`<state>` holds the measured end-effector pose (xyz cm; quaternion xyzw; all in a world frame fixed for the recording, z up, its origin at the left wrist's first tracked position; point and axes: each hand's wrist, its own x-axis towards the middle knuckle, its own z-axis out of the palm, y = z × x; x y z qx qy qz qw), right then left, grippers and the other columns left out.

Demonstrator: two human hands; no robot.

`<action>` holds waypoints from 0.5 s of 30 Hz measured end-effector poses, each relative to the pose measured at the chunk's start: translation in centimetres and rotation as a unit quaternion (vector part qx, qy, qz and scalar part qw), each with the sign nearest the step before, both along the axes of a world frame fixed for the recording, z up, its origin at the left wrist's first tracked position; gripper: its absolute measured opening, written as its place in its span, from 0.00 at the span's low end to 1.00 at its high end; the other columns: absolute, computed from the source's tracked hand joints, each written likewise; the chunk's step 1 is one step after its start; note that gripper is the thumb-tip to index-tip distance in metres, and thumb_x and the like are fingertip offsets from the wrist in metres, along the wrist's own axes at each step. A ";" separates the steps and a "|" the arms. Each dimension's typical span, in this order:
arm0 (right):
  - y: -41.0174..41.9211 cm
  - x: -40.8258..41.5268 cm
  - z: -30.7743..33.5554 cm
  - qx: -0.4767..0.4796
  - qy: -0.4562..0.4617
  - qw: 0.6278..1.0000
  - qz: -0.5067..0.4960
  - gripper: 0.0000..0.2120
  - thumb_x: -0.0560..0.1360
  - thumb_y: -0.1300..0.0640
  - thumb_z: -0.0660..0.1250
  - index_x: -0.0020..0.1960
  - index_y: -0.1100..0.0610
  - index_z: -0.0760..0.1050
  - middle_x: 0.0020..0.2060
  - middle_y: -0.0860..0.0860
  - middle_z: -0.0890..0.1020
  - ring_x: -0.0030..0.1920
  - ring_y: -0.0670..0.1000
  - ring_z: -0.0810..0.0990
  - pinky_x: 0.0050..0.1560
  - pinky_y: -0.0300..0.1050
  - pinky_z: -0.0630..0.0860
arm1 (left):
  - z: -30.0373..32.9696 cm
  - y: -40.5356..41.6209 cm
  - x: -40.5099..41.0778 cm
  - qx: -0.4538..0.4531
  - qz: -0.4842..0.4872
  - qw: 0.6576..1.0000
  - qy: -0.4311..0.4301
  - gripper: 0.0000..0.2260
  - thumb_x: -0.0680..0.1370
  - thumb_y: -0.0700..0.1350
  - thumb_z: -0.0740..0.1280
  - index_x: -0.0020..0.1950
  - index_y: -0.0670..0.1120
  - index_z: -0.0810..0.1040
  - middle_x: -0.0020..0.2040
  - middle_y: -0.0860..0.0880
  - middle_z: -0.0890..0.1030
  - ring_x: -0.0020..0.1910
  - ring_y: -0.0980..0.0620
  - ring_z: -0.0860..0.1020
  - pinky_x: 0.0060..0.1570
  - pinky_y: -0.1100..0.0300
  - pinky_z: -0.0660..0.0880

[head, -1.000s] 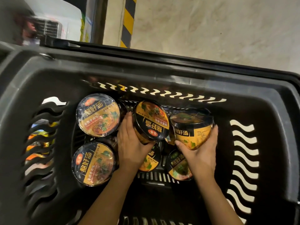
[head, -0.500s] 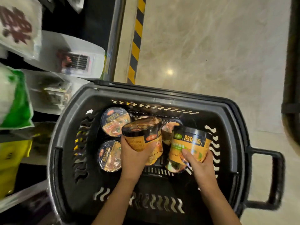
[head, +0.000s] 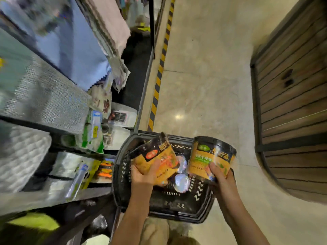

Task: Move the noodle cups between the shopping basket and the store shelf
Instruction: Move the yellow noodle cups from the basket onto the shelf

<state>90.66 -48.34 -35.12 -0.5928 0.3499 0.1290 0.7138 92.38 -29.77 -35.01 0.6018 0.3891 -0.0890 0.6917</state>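
Trouble looked likeliest on the left side: the left hand [head: 144,172] gripped its red-label noodle cup [head: 155,160] from below with the cup tipped well over, thumb across the front wall and the other fingers hidden behind it. A tilted tub held low like that could slide out of the fingers or get its thin wall crushed, I judged, and if it fell it might land on the cups remaining in the shopping basket [head: 122,183] or bounce off the rim onto the floor [head: 203,85]. The picture was smeared with motion, which suggested a quick lift, and speed would only worsen the odds.

The right hand [head: 222,177] held the green-label noodle cup [head: 211,157] closer to upright, fingers curled round its lower wall, so that one seemed safer. Both cups were clear above the basket, each sitting just over the hand that carried it, the two cups near each other but apart.

Down inside the basket, between the two wrists, shiny lids of more cups [head: 181,179] showed; how many I could not tell. The store shelf [head: 74,131] stood to the left, already crowded with packets, so a further risk, as I judged it, was knocking that stock while looking for a free spot
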 end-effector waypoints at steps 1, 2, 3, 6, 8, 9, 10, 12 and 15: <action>0.1 -0.2 1.8 0.014 -0.013 1.000 0.003 0.20 0.65 0.50 0.68 0.55 0.56 0.76 0.48 0.57 0.85 0.46 0.54 0.84 0.40 0.43 0.80 | 2.3 0.1 -0.2 -0.014 0.005 1.000 -0.024 0.19 0.73 0.38 0.68 0.63 0.47 0.68 0.56 0.48 0.78 0.52 0.51 0.77 0.39 0.70 0.75; 0.2 -0.5 3.5 0.027 -0.030 0.999 0.008 0.23 0.66 0.50 0.67 0.58 0.57 0.75 0.49 0.57 0.84 0.47 0.55 0.84 0.40 0.42 0.80 | 4.4 0.1 -0.5 -0.027 0.010 0.999 -0.043 0.20 0.72 0.40 0.69 0.63 0.47 0.69 0.57 0.49 0.78 0.54 0.51 0.77 0.41 0.69 0.74; 0.3 -0.8 5.0 0.037 -0.045 0.998 0.010 0.25 0.66 0.49 0.67 0.60 0.58 0.73 0.50 0.58 0.84 0.47 0.54 0.84 0.40 0.42 0.80 | 6.2 0.3 -1.1 -0.039 0.007 0.997 -0.062 0.22 0.70 0.45 0.70 0.63 0.49 0.70 0.57 0.49 0.78 0.55 0.51 0.78 0.45 0.66 0.75; -0.2 -2.3 8.3 0.050 -0.077 0.995 0.034 0.35 0.60 0.43 0.73 0.62 0.59 0.72 0.52 0.58 0.83 0.50 0.56 0.83 0.46 0.47 0.79 | 10.6 0.7 -3.3 -0.067 0.007 0.991 -0.114 0.25 0.62 0.52 0.70 0.59 0.52 0.72 0.57 0.51 0.80 0.55 0.52 0.79 0.54 0.56 0.75; -0.4 -3.5 10.1 0.055 -0.083 0.994 0.051 0.48 0.48 0.37 0.79 0.62 0.58 0.71 0.52 0.57 0.83 0.53 0.56 0.82 0.51 0.52 0.77 | 12.9 0.9 -4.8 -0.066 0.022 0.988 -0.140 0.23 0.62 0.51 0.70 0.56 0.52 0.72 0.56 0.51 0.81 0.53 0.53 0.80 0.54 0.55 0.74; -0.6 -4.2 10.8 0.059 -0.091 0.993 0.055 0.52 0.45 0.36 0.80 0.63 0.58 0.71 0.53 0.57 0.83 0.53 0.57 0.82 0.55 0.54 0.76 | 13.8 0.9 -5.7 -0.066 0.026 0.986 -0.149 0.24 0.62 0.52 0.73 0.56 0.53 0.73 0.55 0.51 0.81 0.52 0.53 0.80 0.56 0.54 0.74; -0.9 -4.9 11.2 0.066 -0.098 0.991 0.058 0.52 0.45 0.37 0.81 0.63 0.58 0.71 0.53 0.57 0.83 0.54 0.58 0.82 0.57 0.56 0.75 | 14.6 0.9 -6.7 -0.066 0.032 0.985 -0.155 0.26 0.62 0.53 0.76 0.57 0.53 0.72 0.54 0.51 0.82 0.52 0.53 0.80 0.57 0.52 0.74; -1.3 -6.2 12.2 0.083 -0.103 0.989 0.072 0.40 0.56 0.43 0.79 0.62 0.59 0.71 0.53 0.58 0.82 0.53 0.57 0.82 0.58 0.54 0.75 | 15.9 0.6 -9.3 -0.060 0.057 0.983 -0.162 0.30 0.60 0.57 0.77 0.60 0.54 0.72 0.54 0.51 0.82 0.53 0.52 0.81 0.59 0.50 0.73; -1.9 -8.3 13.3 0.082 -0.113 0.985 0.098 0.06 0.75 0.59 0.65 0.49 0.61 0.70 0.39 0.58 0.77 0.31 0.44 0.82 0.39 0.41 0.76 | 17.6 -0.4 -13.8 -0.049 0.102 0.977 -0.181 0.31 0.58 0.58 0.74 0.59 0.52 0.71 0.54 0.50 0.82 0.53 0.51 0.80 0.58 0.51 0.73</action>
